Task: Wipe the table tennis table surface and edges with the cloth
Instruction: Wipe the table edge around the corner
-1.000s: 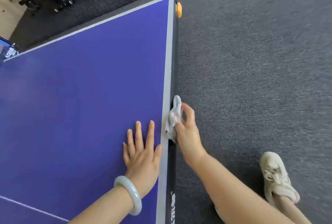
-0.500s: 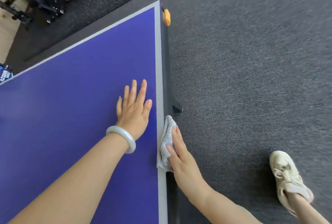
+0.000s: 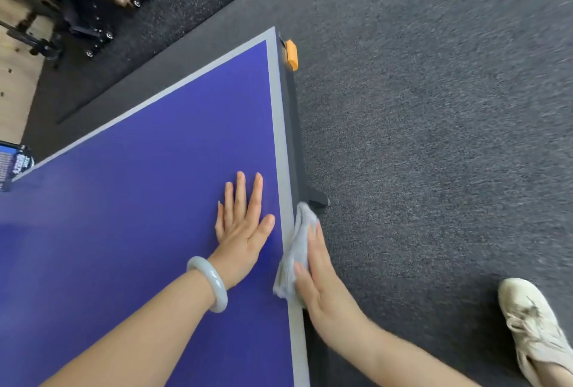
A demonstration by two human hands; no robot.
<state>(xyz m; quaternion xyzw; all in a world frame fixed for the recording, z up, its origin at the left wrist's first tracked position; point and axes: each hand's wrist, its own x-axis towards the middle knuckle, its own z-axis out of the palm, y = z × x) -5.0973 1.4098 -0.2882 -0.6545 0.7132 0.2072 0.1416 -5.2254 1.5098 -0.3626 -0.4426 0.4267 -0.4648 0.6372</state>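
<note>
Just beyond cloth (image 3: 298, 242), dark bracket (image 3: 317, 198)

One table (image 3: 139, 200), one cloth (image 3: 297, 244), two hands (image 3: 242, 231) (image 3: 325, 287), one bracelet (image 3: 210, 284).

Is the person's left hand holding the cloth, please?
No, the left hand lies flat on the blue table, while the right hand presses the cloth against its side edge.

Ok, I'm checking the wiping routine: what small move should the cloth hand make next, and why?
Probably slide the cloth along the table's side edge toward the orange corner piece. The right hand presses it on that edge, the left hand braces on the blue top, and a long stretch lies ahead.
</note>
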